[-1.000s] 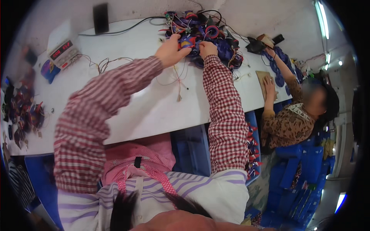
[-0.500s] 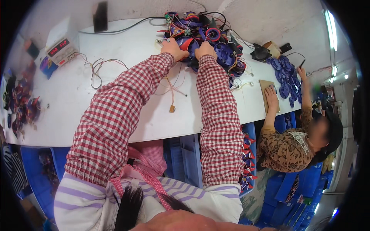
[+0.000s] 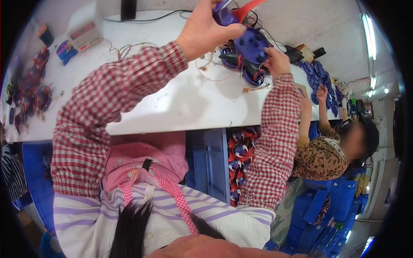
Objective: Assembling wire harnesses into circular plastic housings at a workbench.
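Note:
High over the far side of the table, my left hand (image 3: 205, 31) is closed on a blue-purple plastic shell (image 3: 224, 15) with a red fin-like piece. My right hand (image 3: 277, 61), just to the right, pinches the edge of a blue plastic shell half (image 3: 251, 43) with dark round openings, its broad side facing me. The two parts are close together; whether wires join them I cannot tell. Beneath them lies a pile of blue and black parts (image 3: 254, 76) with red rings and loose wires, partly hidden by what I hold. A small tan connector (image 3: 245, 90) on wires trails from the pile.
A power supply (image 3: 84, 36) and a blue-purple spool-like object (image 3: 66, 52) stand at the far left of the white table (image 3: 172, 107). Assembled red-and-blue parts (image 3: 32, 90) are heaped left. A blue bin (image 3: 241, 159) sits below the edge. A co-worker (image 3: 322, 155) works at right beside blue shells (image 3: 320, 84).
Both hands have come up from the pile with blue parts in them. My left hand has risen, and my right hand has moved to the right.

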A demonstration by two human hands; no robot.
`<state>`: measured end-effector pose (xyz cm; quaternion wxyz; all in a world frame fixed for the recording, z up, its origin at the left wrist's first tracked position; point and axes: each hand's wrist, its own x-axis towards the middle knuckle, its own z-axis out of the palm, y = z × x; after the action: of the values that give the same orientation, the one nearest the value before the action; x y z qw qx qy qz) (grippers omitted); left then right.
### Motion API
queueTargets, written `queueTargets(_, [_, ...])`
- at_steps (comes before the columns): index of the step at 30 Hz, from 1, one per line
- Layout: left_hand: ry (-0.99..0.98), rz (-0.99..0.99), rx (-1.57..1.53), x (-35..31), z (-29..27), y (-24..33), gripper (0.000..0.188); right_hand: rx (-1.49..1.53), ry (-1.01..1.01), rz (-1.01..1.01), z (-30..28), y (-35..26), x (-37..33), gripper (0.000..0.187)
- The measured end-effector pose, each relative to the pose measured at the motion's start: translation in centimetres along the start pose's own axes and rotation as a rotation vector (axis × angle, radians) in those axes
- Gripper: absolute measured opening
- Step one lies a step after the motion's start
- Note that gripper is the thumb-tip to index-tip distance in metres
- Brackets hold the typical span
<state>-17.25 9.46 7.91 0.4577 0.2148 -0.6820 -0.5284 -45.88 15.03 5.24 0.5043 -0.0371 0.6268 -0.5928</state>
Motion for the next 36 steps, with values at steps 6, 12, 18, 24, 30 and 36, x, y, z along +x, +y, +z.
queueTargets(6, [-0.021,0.289,0.158,-11.0,-8.8,8.3,0.073,-0.359,-0.258,-0.775,-3.5,4.2,-10.6,0.016])
queueTargets(12, [0.164,0.322,0.441,-21.3,-19.5,3.4,0.072,-0.821,-0.428,-0.667,6.5,16.3,-16.0,0.019])
queueTargets(18, [0.307,0.006,0.704,-26.5,-26.9,-5.5,0.076,-0.812,-0.59,-0.517,14.3,26.8,-10.9,0.024])
queueTargets(24, [0.461,0.01,1.064,-25.0,-32.2,-9.7,0.077,-1.042,-0.537,-0.479,19.5,27.9,-5.7,0.033])
queueTargets(30, [0.549,-0.063,1.122,-24.4,-33.9,-12.7,0.075,-1.191,-0.588,-0.728,21.1,28.3,-2.6,0.029])
queueTargets(36, [0.46,-0.198,1.091,-25.6,-33.3,-10.2,0.066,-1.024,-0.295,-1.025,19.4,29.5,-7.0,0.024])
